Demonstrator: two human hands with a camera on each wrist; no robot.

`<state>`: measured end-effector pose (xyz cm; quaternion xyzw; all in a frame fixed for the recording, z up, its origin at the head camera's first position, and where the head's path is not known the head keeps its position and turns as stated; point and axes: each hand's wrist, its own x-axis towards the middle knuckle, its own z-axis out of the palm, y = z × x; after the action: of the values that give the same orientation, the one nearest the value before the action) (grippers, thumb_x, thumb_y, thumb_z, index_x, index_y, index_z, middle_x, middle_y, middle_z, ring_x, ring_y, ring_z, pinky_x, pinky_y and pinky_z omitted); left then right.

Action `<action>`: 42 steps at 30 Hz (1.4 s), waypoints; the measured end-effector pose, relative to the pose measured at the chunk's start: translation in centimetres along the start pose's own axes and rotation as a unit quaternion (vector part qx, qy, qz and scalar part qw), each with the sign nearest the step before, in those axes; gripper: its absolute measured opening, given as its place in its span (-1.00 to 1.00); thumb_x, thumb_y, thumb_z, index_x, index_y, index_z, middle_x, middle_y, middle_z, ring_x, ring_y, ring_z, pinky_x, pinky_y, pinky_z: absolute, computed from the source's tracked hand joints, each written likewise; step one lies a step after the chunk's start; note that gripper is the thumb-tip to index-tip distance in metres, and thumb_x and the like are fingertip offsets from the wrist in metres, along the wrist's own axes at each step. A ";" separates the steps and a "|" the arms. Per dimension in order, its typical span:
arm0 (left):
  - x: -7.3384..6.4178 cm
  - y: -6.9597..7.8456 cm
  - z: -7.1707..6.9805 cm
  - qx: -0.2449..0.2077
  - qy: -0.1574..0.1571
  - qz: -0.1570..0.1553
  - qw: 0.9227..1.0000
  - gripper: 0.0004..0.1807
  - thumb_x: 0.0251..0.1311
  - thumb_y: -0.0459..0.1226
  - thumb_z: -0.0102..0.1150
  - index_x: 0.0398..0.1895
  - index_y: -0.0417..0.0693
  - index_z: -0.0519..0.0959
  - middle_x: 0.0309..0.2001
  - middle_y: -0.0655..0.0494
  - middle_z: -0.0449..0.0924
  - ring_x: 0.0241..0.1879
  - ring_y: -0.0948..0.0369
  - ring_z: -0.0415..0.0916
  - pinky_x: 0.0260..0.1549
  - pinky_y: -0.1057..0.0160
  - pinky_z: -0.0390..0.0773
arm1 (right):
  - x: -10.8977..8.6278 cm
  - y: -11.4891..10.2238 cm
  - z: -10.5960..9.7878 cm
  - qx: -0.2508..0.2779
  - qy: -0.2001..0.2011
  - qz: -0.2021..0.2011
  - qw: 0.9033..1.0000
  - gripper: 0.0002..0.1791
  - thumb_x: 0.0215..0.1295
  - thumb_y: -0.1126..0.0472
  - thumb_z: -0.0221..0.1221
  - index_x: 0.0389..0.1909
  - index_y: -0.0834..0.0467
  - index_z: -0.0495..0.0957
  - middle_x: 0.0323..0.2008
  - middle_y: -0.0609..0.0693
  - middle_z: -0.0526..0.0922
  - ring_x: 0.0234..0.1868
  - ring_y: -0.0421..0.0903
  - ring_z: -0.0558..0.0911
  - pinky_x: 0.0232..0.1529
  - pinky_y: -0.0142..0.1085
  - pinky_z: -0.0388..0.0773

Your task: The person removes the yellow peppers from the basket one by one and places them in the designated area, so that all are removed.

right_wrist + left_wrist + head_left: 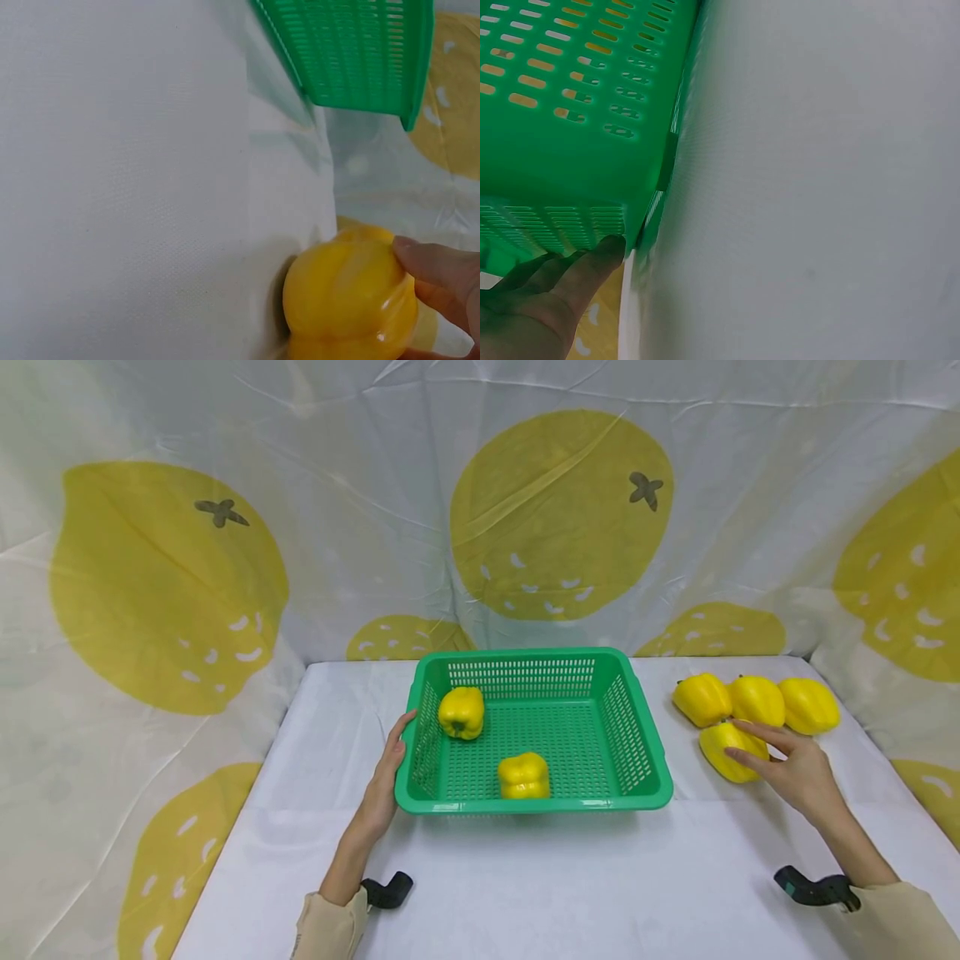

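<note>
My right hand (806, 772) has its thumb and fingers around a yellow bell pepper (722, 752) on the right side of the table. In the right wrist view the thumb presses the side of this bell pepper (349, 300), and the other fingers are partly hidden behind it. My left hand (381, 785) rests against the left outer side of a green plastic basket (532, 805). The left wrist view shows its fingers (592, 270) extended along the slotted wall. Inside the basket are two yellow bell peppers, one at the left (461, 710) and one near the front (524, 777).
Three more yellow bell peppers (757, 702) stand in a row just behind the one at my right hand. A white cloth (570, 885) covers the table. Behind and at the sides hangs a curtain (360, 510) with large yellow fruit prints.
</note>
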<state>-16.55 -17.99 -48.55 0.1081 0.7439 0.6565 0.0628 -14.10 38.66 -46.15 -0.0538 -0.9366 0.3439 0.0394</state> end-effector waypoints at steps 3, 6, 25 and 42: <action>0.0 0.0 0.1 0.002 0.000 -0.001 1.000 -0.44 0.68 0.05 -0.62 0.67 0.41 -0.08 0.68 0.19 -0.18 0.52 0.08 -0.03 0.46 -0.01 -0.06 | 0.0 0.0 0.0 0.001 0.002 0.000 1.000 -0.29 0.41 -0.10 0.31 0.42 0.24 0.45 0.35 0.44 0.46 0.34 0.52 0.36 0.11 0.41 0.41; 0.1 0.0 0.2 0.002 0.001 0.000 1.000 -0.43 0.68 0.05 -0.61 0.67 0.37 -0.08 0.69 0.16 -0.19 0.54 0.06 -0.06 0.48 -0.08 -0.10 | 0.0 0.0 0.0 0.001 0.000 0.004 1.000 -0.28 0.42 -0.11 0.30 0.43 0.23 0.44 0.36 0.44 0.45 0.35 0.52 0.35 0.11 0.41 0.41; 0.0 0.0 0.2 -0.003 0.002 0.001 1.000 -0.44 0.68 0.07 -0.60 0.66 0.44 -0.07 0.68 0.24 -0.17 0.56 0.11 -0.06 0.49 -0.07 -0.11 | 0.0 0.0 0.0 0.005 0.007 -0.013 1.000 -0.32 0.42 -0.05 0.31 0.40 0.26 0.46 0.36 0.48 0.43 0.33 0.53 0.37 0.09 0.40 0.41; -0.1 -0.1 0.1 -0.001 0.004 0.003 1.000 -0.45 0.68 0.07 -0.60 0.66 0.45 -0.06 0.68 0.24 -0.16 0.54 0.09 -0.04 0.48 -0.10 -0.10 | 2.2 -4.5 -2.0 -0.056 0.011 -0.054 0.997 -0.26 0.46 -0.11 0.26 0.46 0.27 0.38 0.41 0.51 0.33 0.31 0.54 0.39 0.13 0.33 0.43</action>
<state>-16.43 -17.89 -48.69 0.1079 0.7432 0.6578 0.0576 -16.39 36.79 -41.68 -0.0091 -0.9553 0.2881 0.0654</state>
